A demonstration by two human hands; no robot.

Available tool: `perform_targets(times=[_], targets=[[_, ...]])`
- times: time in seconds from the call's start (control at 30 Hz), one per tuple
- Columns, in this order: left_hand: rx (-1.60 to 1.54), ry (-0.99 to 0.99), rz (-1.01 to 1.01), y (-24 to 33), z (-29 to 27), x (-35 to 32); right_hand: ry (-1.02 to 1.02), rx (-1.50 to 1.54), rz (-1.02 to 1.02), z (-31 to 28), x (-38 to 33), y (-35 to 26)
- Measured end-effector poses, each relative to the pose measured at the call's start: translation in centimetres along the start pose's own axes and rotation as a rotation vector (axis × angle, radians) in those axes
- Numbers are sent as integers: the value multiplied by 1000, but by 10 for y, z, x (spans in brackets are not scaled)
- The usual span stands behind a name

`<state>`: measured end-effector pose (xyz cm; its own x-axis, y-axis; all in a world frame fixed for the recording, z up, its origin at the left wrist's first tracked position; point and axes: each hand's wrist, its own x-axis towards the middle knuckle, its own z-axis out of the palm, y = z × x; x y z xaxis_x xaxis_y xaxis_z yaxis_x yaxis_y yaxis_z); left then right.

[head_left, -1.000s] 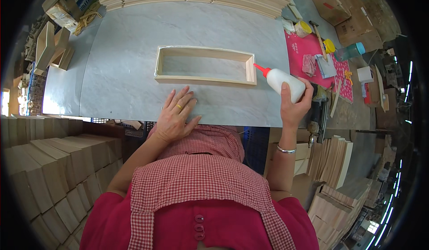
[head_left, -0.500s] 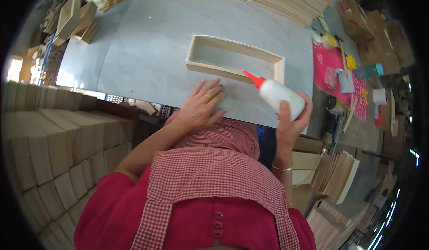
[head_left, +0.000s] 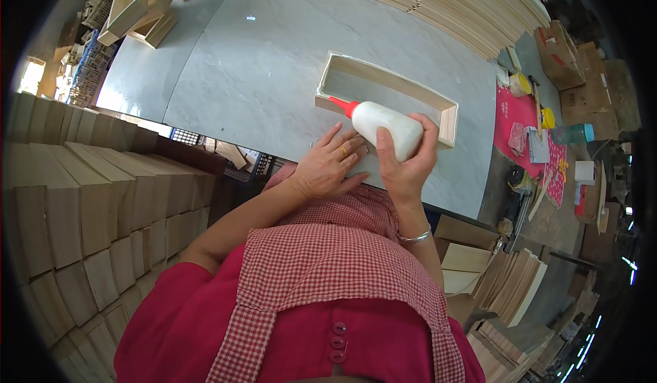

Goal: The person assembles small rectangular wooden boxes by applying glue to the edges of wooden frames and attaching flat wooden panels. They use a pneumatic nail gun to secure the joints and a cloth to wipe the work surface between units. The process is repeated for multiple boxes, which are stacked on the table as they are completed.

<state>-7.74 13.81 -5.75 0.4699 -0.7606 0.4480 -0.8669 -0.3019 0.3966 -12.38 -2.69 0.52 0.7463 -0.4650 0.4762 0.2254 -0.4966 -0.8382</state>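
A white squeeze glue bottle (head_left: 391,128) with a red nozzle is gripped in my right hand (head_left: 408,171). It is tilted so the nozzle tip points left, over the near left part of a long wooden frame (head_left: 390,76). The frame lies on the grey table (head_left: 274,61), and the tabletop shows through inside it. White glue lines its upper edges. My left hand (head_left: 333,164) lies flat at the table's near edge, fingers spread, just short of the frame and holding nothing. The bottle hides part of the frame's near side.
Stacked wooden strips (head_left: 452,6) line the far edge. Small wooden boxes (head_left: 130,13) stand at the far left. Wooden blocks (head_left: 96,198) are piled left of me. To the right, a pink cloth (head_left: 517,119) holds tubs and tools, with cardboard boxes (head_left: 582,82) beyond.
My right hand has carried the glue bottle left along the frame's near side, from its right part toward the left corner. The left hand stays flat by the table edge; the whole view has shifted slightly.
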Motion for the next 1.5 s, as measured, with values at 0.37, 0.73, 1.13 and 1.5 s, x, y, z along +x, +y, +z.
perform_targets(times=[0.37,0.73,1.13,1.5], targets=[[-26,-33,-9,1,-1,0,138,-141,82,-71,-11,-3],[-4,-31,-25,5,-2,2,304,-316,101,-137,-27,14],[34,-65,-24,8,-1,8,448,-417,91,-175,-30,24],[10,-93,-32,11,-1,16,601,-422,139,-222,81,138]])
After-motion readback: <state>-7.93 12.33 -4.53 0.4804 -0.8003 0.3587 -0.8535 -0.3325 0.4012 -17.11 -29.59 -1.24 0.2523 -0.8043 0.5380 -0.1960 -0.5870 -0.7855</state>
